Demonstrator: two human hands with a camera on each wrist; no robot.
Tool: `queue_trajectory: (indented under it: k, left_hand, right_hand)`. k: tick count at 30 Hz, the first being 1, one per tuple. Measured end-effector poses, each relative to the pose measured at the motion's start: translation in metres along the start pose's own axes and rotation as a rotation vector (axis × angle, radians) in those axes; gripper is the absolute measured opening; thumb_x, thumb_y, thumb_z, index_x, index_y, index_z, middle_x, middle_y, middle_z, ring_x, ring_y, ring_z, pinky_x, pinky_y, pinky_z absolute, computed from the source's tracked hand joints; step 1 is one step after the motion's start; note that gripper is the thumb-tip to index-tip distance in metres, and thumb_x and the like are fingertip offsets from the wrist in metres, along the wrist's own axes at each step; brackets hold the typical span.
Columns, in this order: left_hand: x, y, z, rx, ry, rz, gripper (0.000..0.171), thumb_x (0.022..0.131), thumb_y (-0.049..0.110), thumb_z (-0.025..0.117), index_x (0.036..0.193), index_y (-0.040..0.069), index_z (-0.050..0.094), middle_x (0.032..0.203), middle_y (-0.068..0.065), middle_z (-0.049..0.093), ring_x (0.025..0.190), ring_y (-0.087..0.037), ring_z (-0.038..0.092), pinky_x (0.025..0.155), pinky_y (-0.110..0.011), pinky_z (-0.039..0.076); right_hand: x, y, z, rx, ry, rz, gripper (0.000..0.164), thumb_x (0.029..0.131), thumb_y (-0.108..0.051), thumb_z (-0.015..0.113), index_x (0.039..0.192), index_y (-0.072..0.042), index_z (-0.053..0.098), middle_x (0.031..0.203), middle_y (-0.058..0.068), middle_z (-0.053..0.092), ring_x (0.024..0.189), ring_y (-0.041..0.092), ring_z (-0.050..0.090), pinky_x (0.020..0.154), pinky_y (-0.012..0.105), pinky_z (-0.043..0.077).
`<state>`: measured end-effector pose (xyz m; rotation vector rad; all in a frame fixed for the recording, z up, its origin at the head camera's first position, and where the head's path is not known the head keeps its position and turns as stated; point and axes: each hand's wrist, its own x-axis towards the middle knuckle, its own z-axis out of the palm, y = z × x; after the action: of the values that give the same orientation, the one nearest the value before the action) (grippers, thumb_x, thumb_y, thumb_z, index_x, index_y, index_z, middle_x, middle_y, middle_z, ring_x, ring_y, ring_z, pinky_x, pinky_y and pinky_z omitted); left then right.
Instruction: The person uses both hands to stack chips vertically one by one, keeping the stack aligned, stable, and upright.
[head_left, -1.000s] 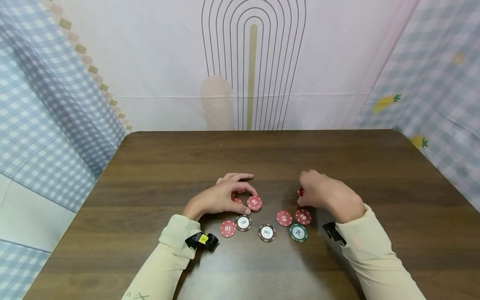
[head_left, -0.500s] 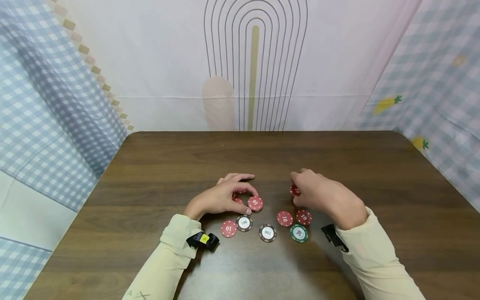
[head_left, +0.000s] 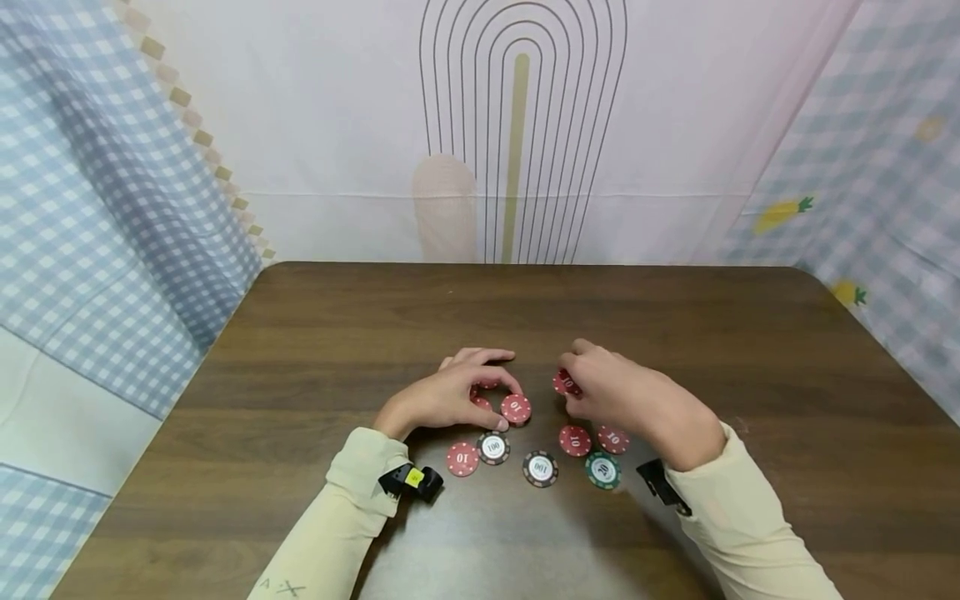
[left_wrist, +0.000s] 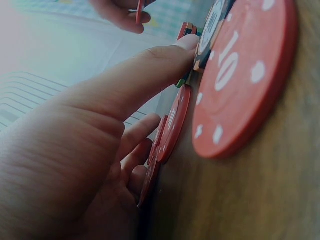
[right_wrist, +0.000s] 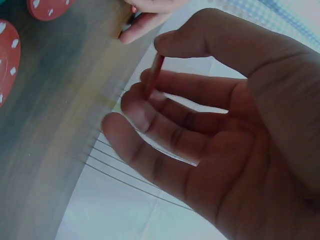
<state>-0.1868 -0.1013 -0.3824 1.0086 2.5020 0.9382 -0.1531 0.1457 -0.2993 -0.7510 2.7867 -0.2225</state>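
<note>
Right hand (head_left: 630, 396) pinched a red chip (head_left: 566, 383) above the table (head_left: 337, 333); left hand (head_left: 442, 397) curled thumb and index round a red-topped stack (head_left: 516, 407).

red chips (head_left: 462, 459) reading 10, black chips (head_left: 541, 469) 100, green chip (head_left: 603, 471) 20, sleeve (head_left: 322, 521) A X

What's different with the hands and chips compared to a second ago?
The right hand, still pinching a red chip, has moved left, closer to the red-topped stack. Nothing was visibly let go or newly grasped. The left hand stayed at that stack; the green chip and other loose chips stayed put.
</note>
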Motion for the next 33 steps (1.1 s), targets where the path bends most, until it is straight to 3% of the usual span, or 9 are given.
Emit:
queue_trajectory:
  k: [8, 15, 25, 33]
  left_hand:
    - [0.001, 0.000, 0.000, 0.004, -0.001, -0.005, 0.035, 0.082, 0.042, 0.079, 0.115, 0.041, 0.067, 0.158, 0.008, 0.033, 0.144, -0.014, 0.020, 0.114, -0.059, 0.010]
    - [0.001, 0.001, -0.001, 0.005, -0.003, -0.001, 0.035, 0.082, 0.042, 0.079, 0.115, 0.039, 0.067, 0.158, 0.005, 0.034, 0.145, -0.017, 0.020, 0.113, -0.060, 0.011]
    - [0.002, 0.001, 0.000, 0.024, -0.007, 0.000, 0.041, 0.082, 0.042, 0.079, 0.120, 0.036, 0.066, 0.158, 0.006, 0.034, 0.144, -0.016, 0.021, 0.112, -0.053, 0.018]
    - [0.002, 0.000, 0.000, 0.046, 0.002, 0.013, 0.042, 0.081, 0.041, 0.080, 0.121, 0.034, 0.067, 0.158, 0.005, 0.035, 0.145, -0.017, 0.022, 0.111, -0.051, 0.021]
  right_hand:
    - [0.003, -0.006, 0.007, -0.077, 0.017, -0.029, 0.033, 0.089, -0.024, 0.075, 0.117, -0.008, 0.066, 0.103, 0.008, 0.058, 0.075, 0.016, 0.057, 0.068, 0.043, 0.055]
    - [0.006, -0.008, 0.014, -0.050, 0.002, -0.029, 0.028, 0.089, -0.023, 0.074, 0.111, -0.008, 0.065, 0.097, 0.004, 0.060, 0.070, 0.014, 0.056, 0.066, 0.038, 0.055]
    - [0.011, -0.014, 0.029, -0.105, 0.149, -0.092, 0.025, 0.086, -0.027, 0.075, 0.098, -0.007, 0.065, 0.084, -0.001, 0.058, 0.064, 0.010, 0.052, 0.058, 0.032, 0.051]
    - [0.014, -0.023, 0.036, -0.177, 0.242, -0.079, 0.034, 0.086, -0.042, 0.075, 0.072, -0.016, 0.057, 0.064, -0.006, 0.048, 0.050, 0.010, 0.043, 0.045, 0.028, 0.035]
